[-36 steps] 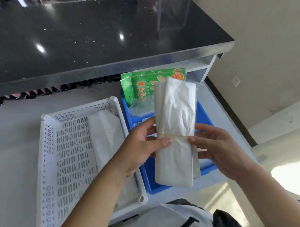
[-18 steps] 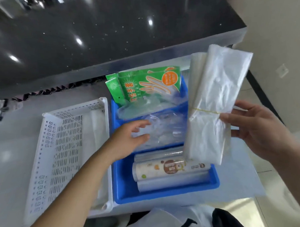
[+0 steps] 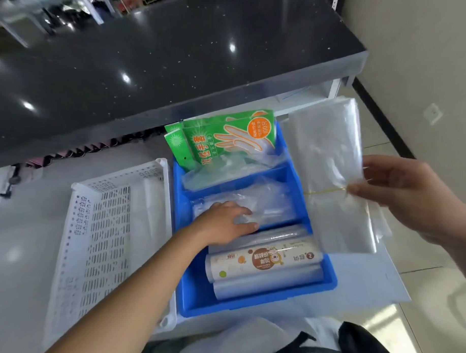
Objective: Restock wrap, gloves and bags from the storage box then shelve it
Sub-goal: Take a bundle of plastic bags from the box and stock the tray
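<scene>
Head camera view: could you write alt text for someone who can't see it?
A person's right hand holds a banded bundle of clear bags beside a blue divided bin, while the left hand rests on loose bags in its middle section. Green glove packs stand behind; wrap rolls lie in front.

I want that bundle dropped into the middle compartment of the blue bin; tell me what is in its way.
The left hand lies in the middle compartment of the blue bin, resting on loose clear bags. The bundle, held by the right hand, hangs beside the bin.
</scene>
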`<state>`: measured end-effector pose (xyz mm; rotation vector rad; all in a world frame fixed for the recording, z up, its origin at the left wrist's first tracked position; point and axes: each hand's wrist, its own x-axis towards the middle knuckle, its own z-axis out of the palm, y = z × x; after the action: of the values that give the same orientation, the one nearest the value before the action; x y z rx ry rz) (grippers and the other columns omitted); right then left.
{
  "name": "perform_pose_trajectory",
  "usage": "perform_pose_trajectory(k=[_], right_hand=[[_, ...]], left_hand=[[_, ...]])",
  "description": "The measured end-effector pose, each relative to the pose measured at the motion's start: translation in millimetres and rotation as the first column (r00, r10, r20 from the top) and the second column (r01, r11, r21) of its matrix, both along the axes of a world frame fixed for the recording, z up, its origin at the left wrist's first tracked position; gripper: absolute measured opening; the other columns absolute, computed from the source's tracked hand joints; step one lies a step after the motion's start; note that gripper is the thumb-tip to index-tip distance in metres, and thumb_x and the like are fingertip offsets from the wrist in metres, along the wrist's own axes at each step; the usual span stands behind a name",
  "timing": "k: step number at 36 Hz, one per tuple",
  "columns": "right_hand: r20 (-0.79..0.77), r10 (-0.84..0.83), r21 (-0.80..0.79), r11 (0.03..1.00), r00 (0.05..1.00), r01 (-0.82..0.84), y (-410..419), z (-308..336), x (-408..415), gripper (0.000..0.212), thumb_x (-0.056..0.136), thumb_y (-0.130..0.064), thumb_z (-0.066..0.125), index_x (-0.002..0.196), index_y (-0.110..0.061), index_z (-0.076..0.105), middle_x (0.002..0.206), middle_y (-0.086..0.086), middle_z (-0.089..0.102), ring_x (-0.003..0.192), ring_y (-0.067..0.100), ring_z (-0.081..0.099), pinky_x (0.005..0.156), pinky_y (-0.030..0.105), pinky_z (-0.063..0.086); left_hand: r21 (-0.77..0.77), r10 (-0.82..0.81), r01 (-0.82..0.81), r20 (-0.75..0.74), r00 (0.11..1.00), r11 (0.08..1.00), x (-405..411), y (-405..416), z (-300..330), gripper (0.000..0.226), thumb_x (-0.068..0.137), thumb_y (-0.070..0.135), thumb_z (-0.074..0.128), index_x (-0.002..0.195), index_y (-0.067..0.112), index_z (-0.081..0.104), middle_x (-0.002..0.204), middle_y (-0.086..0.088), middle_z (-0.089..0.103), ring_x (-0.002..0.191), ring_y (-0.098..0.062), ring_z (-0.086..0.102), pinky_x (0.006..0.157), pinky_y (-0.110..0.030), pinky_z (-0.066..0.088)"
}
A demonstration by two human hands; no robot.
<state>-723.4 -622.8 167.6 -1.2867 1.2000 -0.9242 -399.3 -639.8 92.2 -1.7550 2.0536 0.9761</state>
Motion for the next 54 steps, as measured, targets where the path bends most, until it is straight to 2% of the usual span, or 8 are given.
perform_pose_trajectory(k=[5,11,15,23,32,40,46,54], right_hand=[[-0.134,0.018,-0.039,0.999,0.991,-0.024,4.2,8.8,12.0,0.027,0.087,0.000,0.068,0.109,-0.014,0.072,0.098,0.010,0.076,0.093,0.034,0.072,0.087,0.048,0.056],[-0.446,0.019,-0.142,0.986,0.895,-0.092,1.9,26.4,34.9,0.022,0.091,-0.008,0.066,0.105,-0.023,0.072,0.095,0.003,0.076,0.088,0.028,0.071,0.088,0.050,0.054],[-0.627,-0.033,-0.227,0.964,0.778,-0.142,-2.7,37.4,53.6,0.025,0.090,-0.016,0.065,0.098,-0.040,0.066,0.092,-0.008,0.073,0.087,0.019,0.068,0.084,0.043,0.053],[-0.616,-0.046,-0.260,0.954,0.786,-0.148,-1.5,43.6,70.0,0.028,0.088,-0.012,0.067,0.099,-0.038,0.067,0.090,-0.008,0.074,0.086,0.017,0.069,0.083,0.039,0.053],[-0.624,-0.036,-0.220,0.967,0.781,-0.131,2.0,40.8,65.7,0.025,0.089,-0.008,0.067,0.107,-0.025,0.072,0.096,-0.006,0.074,0.089,0.018,0.069,0.088,0.042,0.053],[-0.689,-0.079,-0.251,0.959,0.720,-0.135,-3.2,42.1,61.7,0.025,0.090,-0.011,0.065,0.109,-0.024,0.071,0.095,-0.003,0.074,0.090,0.022,0.068,0.084,0.041,0.053],[-0.767,-0.119,-0.298,0.936,0.631,-0.185,-15.4,48.7,64.9,0.025,0.092,-0.015,0.063,0.115,-0.023,0.070,0.100,0.002,0.075,0.092,0.028,0.067,0.081,0.041,0.053],[-0.913,-0.019,-0.219,0.866,0.407,-0.450,-46.9,53.0,106.1,0.037,0.096,-0.023,0.057,0.132,-0.031,0.061,0.121,0.002,0.071,0.100,0.030,0.066,0.080,0.033,0.050]], left_hand=[[0.070,-0.042,0.047,-0.069,0.997,0.996,3.0,-2.3,8.5,0.051,0.085,0.065,0.056,0.127,0.037,0.061,0.137,0.009,0.059,0.119,-0.012,0.055,0.097,-0.024,0.042],[0.088,-0.038,0.051,-0.139,0.990,0.995,11.9,0.6,5.0,0.055,0.078,0.051,0.074,0.129,0.037,0.059,0.135,0.003,0.059,0.118,-0.013,0.056,0.097,-0.027,0.045],[0.043,-0.049,0.058,-0.182,0.982,0.997,12.2,-2.6,0.2,0.051,0.090,0.057,0.057,0.135,0.034,0.054,0.145,0.001,0.052,0.129,-0.018,0.049,0.109,-0.034,0.038],[-0.128,-0.017,0.025,0.065,0.998,0.991,14.4,-5.7,-20.0,0.063,0.095,0.034,0.048,0.151,0.043,0.021,0.165,0.004,0.007,0.149,-0.029,0.013,0.116,-0.054,0.020],[-0.205,0.036,-0.017,0.088,0.995,0.979,7.1,-17.5,-19.8,0.086,0.076,0.019,0.073,0.150,0.026,0.030,0.142,-0.007,0.041,0.131,-0.032,0.038,0.101,-0.050,0.036],[-0.247,0.055,-0.017,0.144,0.988,0.969,-0.7,-18.1,-17.3,0.029,0.079,0.017,0.066,0.105,0.024,0.053,0.113,-0.006,0.057,0.113,-0.030,0.047,0.088,-0.044,0.035],[-0.233,0.054,-0.061,-0.036,0.998,0.971,9.4,-7.6,2.5,0.035,0.079,0.029,0.065,0.113,0.030,0.058,0.108,0.001,0.056,0.100,-0.023,0.056,0.076,-0.037,0.043],[-0.483,-0.009,0.019,0.022,1.000,0.875,5.1,28.0,17.8,0.039,0.085,0.002,0.053,0.113,0.027,0.064,0.095,0.000,0.068,0.084,-0.025,0.062,0.063,-0.031,0.038]])
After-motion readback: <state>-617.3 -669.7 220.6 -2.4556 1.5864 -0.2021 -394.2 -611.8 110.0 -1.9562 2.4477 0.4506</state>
